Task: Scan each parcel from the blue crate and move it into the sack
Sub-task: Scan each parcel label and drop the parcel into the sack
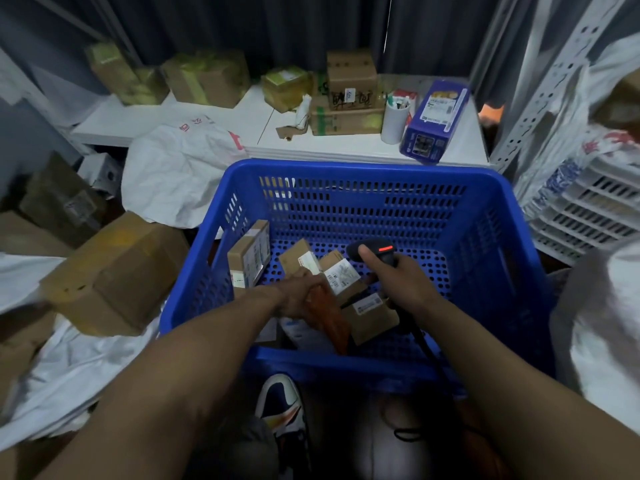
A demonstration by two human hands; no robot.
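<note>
Cardboard boxes [349, 81] on white table [214, 114]

Parcel sorting room, courier-depot type: taped cardboard boxes [207, 77] piled on far white table [346, 147], white courier sacks [173, 174] left, slotted metal shelving [540, 98] right, near blue crate [346, 168] holding labelled parcels [249, 252], barcode scanner [377, 252].

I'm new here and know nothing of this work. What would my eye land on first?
The big blue crate in the middle, with small cardboard parcels on its floor. Both hands reach into it: the right hand grips a black scanner showing a red light, the left hand is at an orange packet. A crumpled white sack lies beyond the crate's left corner.
</note>
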